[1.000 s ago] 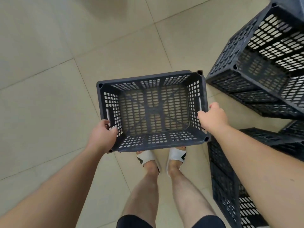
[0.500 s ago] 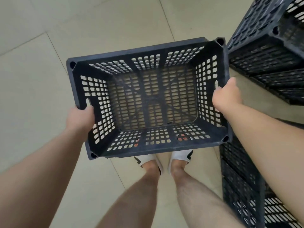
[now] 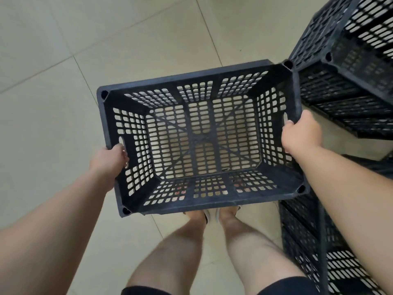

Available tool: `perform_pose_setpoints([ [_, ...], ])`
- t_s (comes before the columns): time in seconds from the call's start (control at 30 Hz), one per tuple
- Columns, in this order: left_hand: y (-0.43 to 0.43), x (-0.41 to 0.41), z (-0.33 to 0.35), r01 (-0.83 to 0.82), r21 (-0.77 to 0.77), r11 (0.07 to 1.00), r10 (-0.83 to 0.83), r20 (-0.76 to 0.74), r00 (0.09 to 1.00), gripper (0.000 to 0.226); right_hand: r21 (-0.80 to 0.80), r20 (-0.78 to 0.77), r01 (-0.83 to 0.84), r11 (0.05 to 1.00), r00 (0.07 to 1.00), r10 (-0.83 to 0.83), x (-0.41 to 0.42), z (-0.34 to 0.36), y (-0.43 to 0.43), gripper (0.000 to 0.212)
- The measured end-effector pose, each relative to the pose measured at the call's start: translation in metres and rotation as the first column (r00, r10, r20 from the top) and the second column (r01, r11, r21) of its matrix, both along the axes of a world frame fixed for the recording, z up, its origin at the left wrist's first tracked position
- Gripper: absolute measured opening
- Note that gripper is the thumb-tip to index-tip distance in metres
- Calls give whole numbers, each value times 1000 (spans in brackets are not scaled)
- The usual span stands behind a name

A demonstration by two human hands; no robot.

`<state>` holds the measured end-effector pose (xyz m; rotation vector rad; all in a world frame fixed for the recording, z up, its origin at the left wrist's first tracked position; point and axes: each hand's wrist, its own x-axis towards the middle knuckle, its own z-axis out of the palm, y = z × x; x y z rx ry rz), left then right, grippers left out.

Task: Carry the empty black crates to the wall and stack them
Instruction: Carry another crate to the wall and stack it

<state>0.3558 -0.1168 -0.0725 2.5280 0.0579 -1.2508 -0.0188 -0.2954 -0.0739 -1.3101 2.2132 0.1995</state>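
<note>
A: Where is the black crate (image 3: 200,139)?

B: Off the floor (image 3: 63,103), held about level with its open side up, in front of the person and above their feet. It is empty. The pale tiles show through its slotted base.

A: What are the 2 hands doing?

B: Both grip it, 1 on each short wall. The left hand (image 3: 108,160) is curled round the left wall at the handle slot, with fingertips showing on the inner side of that slot. The right hand (image 3: 302,133) clasps the top edge of the right wall beside its own slot, fingers hooked over the rim.

A: What else is close by?

B: At upper right is a stack of crates (image 3: 348,81), also black and slotted. The far right corner of the held crate sits just beside it, but I cannot tell whether they touch. I cannot count the tiers either. At lower right, under the right forearm, are the lower crates (image 3: 302,231), near the person's right leg.

A: And the person?

B: Bare legs (image 3: 180,252) and dark shorts (image 3: 144,291) at the bottom edge. The white slippers (image 3: 211,216) are mostly hidden by the crate's near wall. The floor is beige tile with thin grout lines.
</note>
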Motion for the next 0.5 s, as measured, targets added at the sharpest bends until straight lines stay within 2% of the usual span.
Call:
perform_pose_setpoints([
  [0.23, -6, -15, 123, -9, -76, 997, 7, -16, 1000, 17, 13, -39, 62, 998, 997, -61, -11, 128, 14, 21],
  [0.5, 10, -12, 276, -1, -136, 991, 8, 55, 998, 17, -3, -41, 113, 994, 993, -113, -8, 295, 40, 23],
])
